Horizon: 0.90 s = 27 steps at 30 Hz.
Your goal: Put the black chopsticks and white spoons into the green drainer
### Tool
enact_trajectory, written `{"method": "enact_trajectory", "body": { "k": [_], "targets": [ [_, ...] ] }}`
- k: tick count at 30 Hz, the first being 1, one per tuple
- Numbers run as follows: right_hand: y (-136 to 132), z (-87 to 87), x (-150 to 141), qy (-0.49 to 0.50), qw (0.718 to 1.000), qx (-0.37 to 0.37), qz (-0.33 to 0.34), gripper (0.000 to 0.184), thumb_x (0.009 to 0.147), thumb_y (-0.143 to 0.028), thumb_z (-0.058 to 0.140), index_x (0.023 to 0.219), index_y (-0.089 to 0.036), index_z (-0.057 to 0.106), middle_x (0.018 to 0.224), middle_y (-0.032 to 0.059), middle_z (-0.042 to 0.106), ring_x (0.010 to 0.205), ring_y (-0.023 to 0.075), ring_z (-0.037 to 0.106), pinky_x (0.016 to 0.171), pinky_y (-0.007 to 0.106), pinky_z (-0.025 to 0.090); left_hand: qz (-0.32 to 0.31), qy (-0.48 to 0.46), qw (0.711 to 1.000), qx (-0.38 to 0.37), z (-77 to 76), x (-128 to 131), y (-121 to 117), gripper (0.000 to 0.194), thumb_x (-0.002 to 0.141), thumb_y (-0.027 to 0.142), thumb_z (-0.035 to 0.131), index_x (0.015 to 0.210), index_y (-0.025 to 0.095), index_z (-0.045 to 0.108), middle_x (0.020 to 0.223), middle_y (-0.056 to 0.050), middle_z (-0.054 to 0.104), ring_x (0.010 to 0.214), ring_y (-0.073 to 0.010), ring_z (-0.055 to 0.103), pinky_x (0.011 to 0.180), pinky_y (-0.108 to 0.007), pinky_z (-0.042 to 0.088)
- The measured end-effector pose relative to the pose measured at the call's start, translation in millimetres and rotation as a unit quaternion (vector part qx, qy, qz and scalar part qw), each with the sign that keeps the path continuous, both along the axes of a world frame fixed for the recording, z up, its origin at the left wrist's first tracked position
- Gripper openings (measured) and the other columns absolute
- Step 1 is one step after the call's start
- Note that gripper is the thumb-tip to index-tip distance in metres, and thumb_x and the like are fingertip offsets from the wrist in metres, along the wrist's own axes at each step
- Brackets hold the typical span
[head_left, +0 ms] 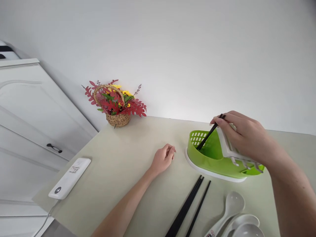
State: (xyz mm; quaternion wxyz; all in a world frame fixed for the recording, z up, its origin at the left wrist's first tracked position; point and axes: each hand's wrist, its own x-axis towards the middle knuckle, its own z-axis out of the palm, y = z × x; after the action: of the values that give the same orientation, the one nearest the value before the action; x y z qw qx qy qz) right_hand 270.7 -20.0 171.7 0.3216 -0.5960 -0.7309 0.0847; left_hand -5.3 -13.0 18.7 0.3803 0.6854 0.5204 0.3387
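Note:
My right hand [243, 130] pinches a pair of black chopsticks [209, 133] by their upper ends. They slant down into the left compartment of a green utensil holder [209, 161], which has a white base and a white hooked rack. Part of that rack is behind my right hand. My left hand [165, 157] rests on the table to the left of the holder, fingers curled in, with nothing visible in it. More black chopsticks [189, 204] lie on the table in front of the holder. Beside them are several white spoons [234, 204], cut off by the lower edge.
A wicker basket [118, 120] of red and yellow flowers stands at the back of the table near the wall. On the left edge lies a white device [71, 177] with a cable. A white cabinet [37, 125] with a dark handle stands beyond that edge.

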Motion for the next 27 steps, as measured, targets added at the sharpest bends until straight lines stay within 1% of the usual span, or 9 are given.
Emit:
{"method": "enact_trajectory", "body": {
  "k": [3,7,8,10,12,14,17,21,27],
  "targets": [
    [1.8,-1.5,2.6,0.002,1.000,0.001,-0.014,0.041,0.104,-0.054,0.042,0.091,-0.028,0.071,0.105,0.0031,0.072,0.087,0.0218,0.064,0.079,0.035,0.041,-0.008,0.017,1.000,0.006,1.6,0.3,-0.6,0.036,0.107,0.048,0.042,0.089,0.022,0.058,0.072,0.002,0.065,0.060,-0.0125,0.055,0.060,-0.025,0.041],
    [2.5,-3.3,5.8,-0.006,0.999,0.031,-0.027,0.038,0.099,-0.056,0.048,0.090,-0.028,0.072,0.113,0.0034,0.074,0.090,0.0232,0.067,0.078,0.036,0.043,-0.017,0.029,0.999,0.010,1.1,0.7,-0.5,0.033,0.107,0.046,0.042,0.090,0.022,0.058,0.071,0.002,0.066,0.062,-0.0132,0.057,0.063,-0.026,0.041],
    [1.9,-2.8,6.0,-0.007,0.999,0.030,-0.029,0.039,0.098,-0.058,0.050,0.090,-0.028,0.073,0.112,0.0040,0.075,0.089,0.0237,0.067,0.076,0.036,0.043,-0.017,0.032,0.999,0.011,0.8,0.7,-0.5,0.033,0.107,0.046,0.042,0.090,0.022,0.058,0.071,0.002,0.066,0.062,-0.0133,0.057,0.063,-0.026,0.041],
    [-0.1,-0.2,5.7,-0.008,0.999,0.010,-0.032,0.041,0.096,-0.061,0.052,0.091,-0.028,0.075,0.100,0.0046,0.077,0.079,0.0238,0.065,0.073,0.037,0.044,-0.018,0.038,0.999,0.014,0.5,0.9,-0.5,0.032,0.107,0.045,0.042,0.090,0.023,0.058,0.070,0.002,0.066,0.062,-0.0135,0.057,0.062,-0.026,0.041],
    [-2.5,3.0,4.7,-0.006,0.999,-0.015,-0.034,0.042,0.095,-0.064,0.054,0.092,-0.029,0.077,0.086,0.0033,0.076,0.068,0.0225,0.062,0.070,0.037,0.044,-0.018,0.043,0.999,0.018,0.3,1.2,-0.5,0.033,0.107,0.045,0.042,0.090,0.023,0.058,0.071,0.002,0.066,0.062,-0.0138,0.058,0.062,-0.026,0.040],
    [-4.2,5.1,4.1,0.000,0.999,-0.020,-0.035,0.041,0.093,-0.064,0.056,0.091,-0.030,0.078,0.077,0.0015,0.074,0.061,0.0207,0.058,0.070,0.037,0.044,-0.018,0.046,0.999,0.023,0.1,1.5,-0.6,0.033,0.107,0.046,0.043,0.089,0.023,0.059,0.071,0.002,0.067,0.061,-0.0140,0.058,0.062,-0.027,0.040],
    [-4.9,5.4,5.4,0.001,0.999,-0.012,-0.042,0.041,0.093,-0.066,0.056,0.092,-0.032,0.079,0.077,0.0000,0.075,0.057,0.0189,0.055,0.066,0.035,0.042,-0.017,0.050,0.998,0.027,-0.3,1.9,-0.8,0.034,0.107,0.047,0.043,0.090,0.023,0.060,0.071,0.001,0.068,0.061,-0.0142,0.059,0.061,-0.027,0.041],
    [-4.2,5.0,9.0,-0.011,0.998,-0.031,-0.063,0.042,0.094,-0.069,0.056,0.094,-0.033,0.079,0.075,-0.0010,0.074,0.058,0.0187,0.054,0.064,0.034,0.040,-0.018,0.056,0.998,0.029,-0.2,1.9,-1.5,0.035,0.107,0.047,0.043,0.090,0.023,0.060,0.071,0.001,0.069,0.061,-0.0140,0.060,0.062,-0.027,0.041],
    [-3.7,5.4,9.9,-0.019,0.997,-0.038,-0.063,0.046,0.094,-0.072,0.055,0.094,-0.032,0.078,0.063,-0.0013,0.067,0.055,0.0188,0.052,0.062,0.033,0.040,-0.017,0.066,0.997,0.029,0.3,2.0,-2.3,0.034,0.107,0.047,0.043,0.090,0.022,0.061,0.071,0.001,0.069,0.061,-0.0141,0.060,0.062,-0.027,0.041]
  ]
}}
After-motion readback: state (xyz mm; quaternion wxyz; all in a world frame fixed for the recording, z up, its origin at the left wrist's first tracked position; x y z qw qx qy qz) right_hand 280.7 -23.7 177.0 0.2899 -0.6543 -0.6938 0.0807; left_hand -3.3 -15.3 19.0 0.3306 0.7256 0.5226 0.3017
